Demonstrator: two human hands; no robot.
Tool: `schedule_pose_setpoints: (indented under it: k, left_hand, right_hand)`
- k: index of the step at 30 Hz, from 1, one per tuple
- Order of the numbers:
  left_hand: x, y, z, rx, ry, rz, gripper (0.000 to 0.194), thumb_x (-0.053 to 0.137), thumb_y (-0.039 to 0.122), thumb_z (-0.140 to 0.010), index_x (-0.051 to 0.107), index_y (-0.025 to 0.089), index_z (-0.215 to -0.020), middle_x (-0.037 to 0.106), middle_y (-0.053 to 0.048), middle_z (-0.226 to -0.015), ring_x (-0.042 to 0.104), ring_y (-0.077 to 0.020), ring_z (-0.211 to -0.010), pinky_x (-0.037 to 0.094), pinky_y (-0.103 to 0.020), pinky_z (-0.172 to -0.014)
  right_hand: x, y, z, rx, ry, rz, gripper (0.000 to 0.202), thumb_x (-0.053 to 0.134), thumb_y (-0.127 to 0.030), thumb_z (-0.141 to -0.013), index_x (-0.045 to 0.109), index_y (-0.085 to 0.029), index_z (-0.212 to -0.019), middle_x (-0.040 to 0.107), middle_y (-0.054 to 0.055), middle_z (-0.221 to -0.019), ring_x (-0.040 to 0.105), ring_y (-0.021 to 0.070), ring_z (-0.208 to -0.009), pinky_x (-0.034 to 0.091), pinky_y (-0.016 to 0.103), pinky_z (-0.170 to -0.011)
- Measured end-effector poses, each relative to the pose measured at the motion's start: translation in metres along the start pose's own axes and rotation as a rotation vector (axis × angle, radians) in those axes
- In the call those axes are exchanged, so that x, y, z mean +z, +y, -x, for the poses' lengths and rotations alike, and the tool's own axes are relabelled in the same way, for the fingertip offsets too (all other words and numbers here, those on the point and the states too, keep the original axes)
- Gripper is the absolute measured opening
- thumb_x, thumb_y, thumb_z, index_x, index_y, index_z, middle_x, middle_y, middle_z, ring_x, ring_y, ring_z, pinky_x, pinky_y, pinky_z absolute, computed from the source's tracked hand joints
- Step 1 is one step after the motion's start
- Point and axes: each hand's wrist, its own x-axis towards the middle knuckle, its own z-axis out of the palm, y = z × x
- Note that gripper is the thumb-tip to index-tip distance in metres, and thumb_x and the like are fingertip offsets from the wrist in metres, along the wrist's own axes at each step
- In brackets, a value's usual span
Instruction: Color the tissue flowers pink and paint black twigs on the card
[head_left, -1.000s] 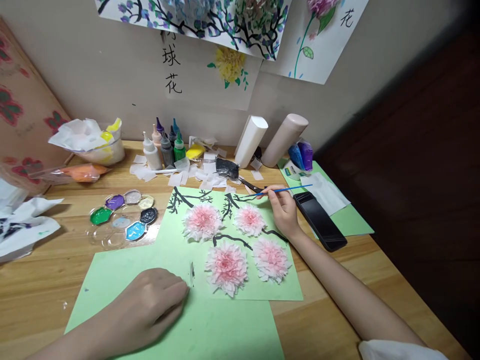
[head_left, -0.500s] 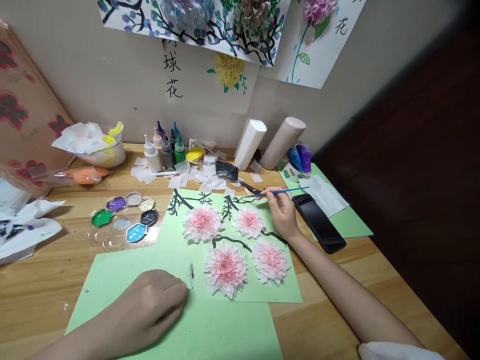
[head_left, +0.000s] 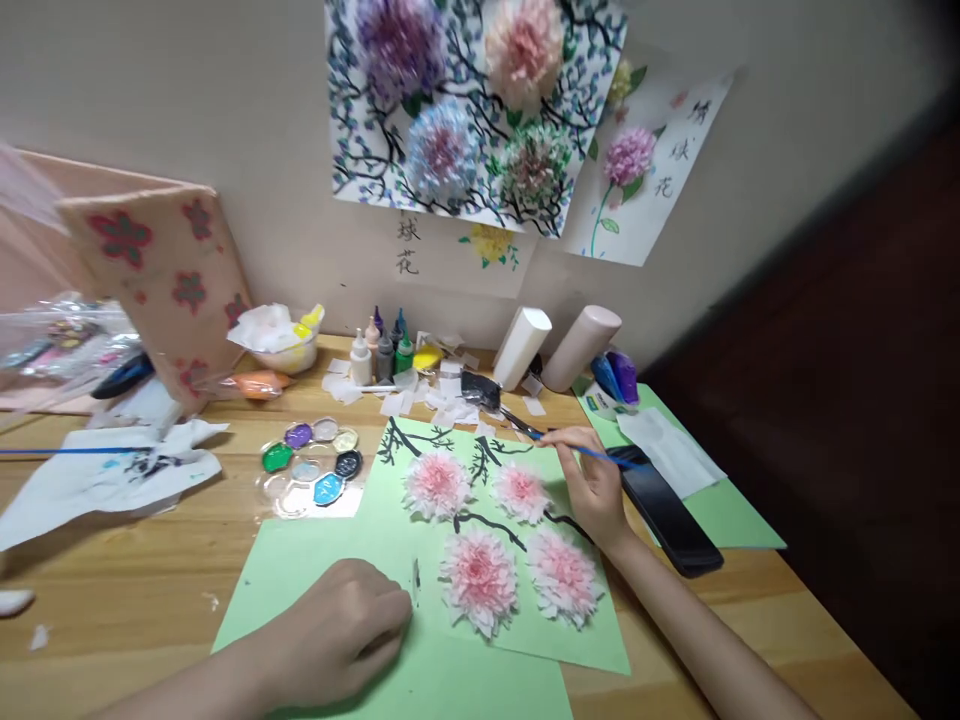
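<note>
My right hand point(head_left: 592, 485) is closed round a thin blue paintbrush point(head_left: 628, 462), its tip end at the upper right of a green sheet point(head_left: 420, 625). On this sheet are pink-and-white paper flowers point(head_left: 480, 572) and black painted branches point(head_left: 491, 525). The brush tip is too small to make out. My left hand point(head_left: 349, 630) rests as a loose fist on a larger green sheet point(head_left: 300, 550) under the first, left of the flowers. Its fingertips are curled out of sight, and nothing shows in it. A dark smear point(head_left: 417, 580) lies beside its knuckles.
A paint palette point(head_left: 307, 468) sits left of the sheets, near a stained tissue point(head_left: 180, 470). Paint bottles point(head_left: 361, 358), paper scraps point(head_left: 397, 402) and two upright containers point(head_left: 523, 348) line the wall. A phone point(head_left: 667, 510) lies right of my right hand. Flower artwork point(head_left: 480, 130) hangs above.
The view has tilted up and turned left, bringing more wall art and the left side of the table into sight. The brush leans more steeply in my right hand; my left fist looks unchanged.
</note>
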Motion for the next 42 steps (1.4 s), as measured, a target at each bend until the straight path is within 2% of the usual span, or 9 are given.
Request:
schedule_pose_setpoints:
  k: [3,7,11,15,18,22,28,36,42]
  left_hand:
    - [-0.004,0.002,0.001,0.041,0.065,0.115,0.024,0.031,0.024,-0.088,0.032,0.020,-0.064,0.047,0.002,-0.054,0.035,-0.0118,-0.047,0.026,-0.027,-0.051]
    - [-0.009,0.000,0.004,0.088,0.215,0.429,0.047,0.013,0.045,-0.092,0.046,0.019,-0.072,0.053,-0.001,-0.060,0.042,-0.0116,-0.052,0.032,-0.024,-0.055]
    - [-0.009,-0.003,0.005,-0.130,0.349,0.699,0.060,0.022,0.061,-0.088,0.051,0.014,-0.066,0.041,0.001,-0.054,0.035,-0.0099,-0.050,0.027,-0.023,-0.050]
    - [-0.006,-0.006,0.003,-0.339,0.427,0.951,0.059,0.034,0.060,-0.086,0.060,0.010,-0.070,0.029,0.005,-0.049,0.027,-0.0082,-0.046,0.020,-0.023,-0.045]
    - [-0.005,-0.008,0.002,-0.420,0.485,1.089,0.057,0.033,0.057,-0.087,0.060,0.010,-0.069,0.031,0.004,-0.047,0.029,-0.0082,-0.045,0.021,-0.023,-0.045]
    - [-0.006,-0.006,-0.001,-0.453,0.532,1.074,0.055,0.030,0.051,-0.090,0.058,0.012,-0.064,0.035,0.003,-0.047,0.033,-0.0092,-0.046,0.024,-0.023,-0.047]
    - [-0.021,0.002,0.014,-0.482,0.528,0.815,0.053,0.023,0.044,-0.093,0.055,0.014,-0.063,0.045,0.000,-0.053,0.042,-0.0118,-0.051,0.032,-0.025,-0.054]
    - [-0.052,-0.012,0.093,-0.754,0.402,0.126,0.045,0.020,0.037,-0.095,0.045,0.018,-0.062,0.052,-0.001,-0.059,0.047,-0.0151,-0.056,0.029,-0.026,-0.057]
    - [-0.046,0.002,0.074,-0.631,0.311,0.054,0.045,0.022,0.034,-0.095,0.047,0.018,-0.062,0.054,-0.001,-0.058,0.048,-0.0144,-0.054,0.026,-0.027,-0.054]
  right_hand:
    - [0.005,-0.051,-0.010,-0.382,-0.171,0.048,0.022,0.044,-0.009,-0.087,0.059,-0.018,-0.099,0.064,0.005,-0.084,0.057,0.0161,-0.082,0.045,0.031,-0.072]
    - [0.036,-0.110,-0.024,-0.916,-0.384,0.293,0.024,0.044,-0.009,-0.087,0.059,-0.009,-0.105,0.062,0.005,-0.070,0.055,0.0151,-0.066,0.043,0.030,-0.062]
    - [0.076,-0.133,-0.039,-1.173,-0.385,0.403,0.019,0.048,-0.010,-0.086,0.063,-0.005,-0.096,0.056,0.003,-0.064,0.050,0.0135,-0.057,0.037,0.030,-0.052]
    - [0.096,-0.135,-0.053,-1.262,-0.408,0.361,0.018,0.046,-0.011,-0.087,0.063,-0.006,-0.086,0.054,0.004,-0.066,0.049,0.0123,-0.059,0.034,0.028,-0.049]
    - [0.098,-0.133,-0.058,-1.294,-0.473,0.329,0.018,0.046,-0.013,-0.088,0.061,-0.010,-0.077,0.056,0.004,-0.070,0.050,0.0122,-0.063,0.036,0.027,-0.052]
    - [0.096,-0.128,-0.057,-1.237,-0.541,0.318,0.014,0.047,-0.013,-0.088,0.060,-0.010,-0.087,0.059,0.004,-0.073,0.051,0.0122,-0.064,0.041,0.026,-0.058]
    - [0.086,-0.126,-0.056,-1.154,-0.594,0.300,0.030,0.040,-0.011,-0.090,0.049,-0.008,-0.119,0.065,0.006,-0.083,0.057,0.0149,-0.074,0.047,0.029,-0.064]
    - [0.070,-0.112,-0.060,-1.018,-0.536,0.293,0.036,0.039,-0.011,-0.089,0.048,-0.012,-0.123,0.067,0.010,-0.091,0.059,0.0178,-0.079,0.049,0.032,-0.068]
    - [0.089,-0.142,-0.050,-1.130,-0.559,0.223,0.037,0.039,-0.007,-0.088,0.045,-0.007,-0.125,0.064,0.007,-0.080,0.058,0.0152,-0.071,0.048,0.028,-0.059]
